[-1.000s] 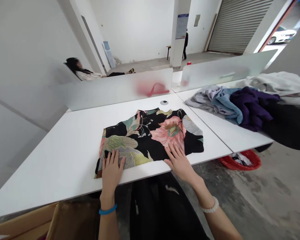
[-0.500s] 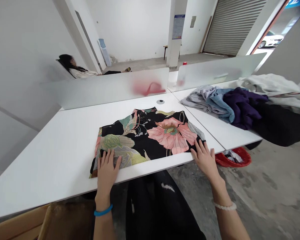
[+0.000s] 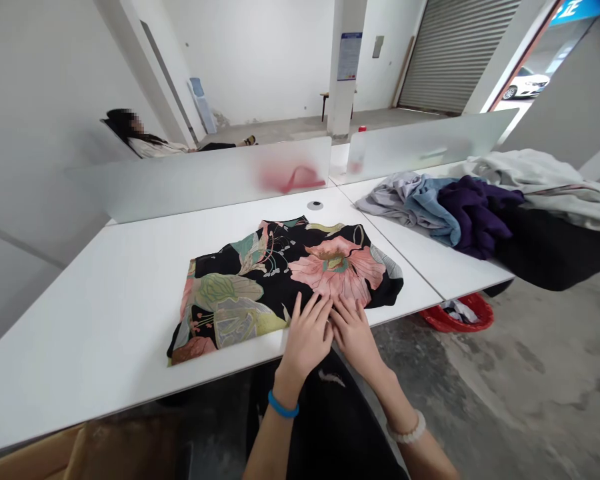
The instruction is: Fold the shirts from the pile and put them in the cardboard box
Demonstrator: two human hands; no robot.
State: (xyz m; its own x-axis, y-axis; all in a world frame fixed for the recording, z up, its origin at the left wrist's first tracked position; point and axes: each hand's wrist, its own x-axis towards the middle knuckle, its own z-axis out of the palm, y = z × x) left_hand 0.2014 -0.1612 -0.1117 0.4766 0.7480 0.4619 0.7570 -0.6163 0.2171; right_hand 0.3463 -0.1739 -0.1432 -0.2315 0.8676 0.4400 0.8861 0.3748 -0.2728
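A black garment with large pink, green and grey flowers [image 3: 275,267] lies spread flat along the front of the white table [image 3: 105,300]. My left hand [image 3: 307,333], with a blue band at the wrist, rests fingers outstretched on the garment's near edge, around its middle. Right beside it, my right hand [image 3: 353,333] lies flat on the same edge, below the big pink flower; a white beaded bracelet circles that wrist. The two hands nearly touch, and neither grips the cloth. The fabric under the palms is hidden.
A heap of clothes [image 3: 480,207] in grey, blue, purple, black and white covers the right-hand table. Frosted dividers [image 3: 200,177] run along the back. Below stand a red-lined bin [image 3: 480,319] and a cardboard box [image 3: 35,453]. Behind the divider a person [image 3: 150,143] sits.
Both hands have slid inward along the garment's near edge, from its two corners to the middle. The lower left corner of the cloth is now uncovered. The view has shifted slightly.
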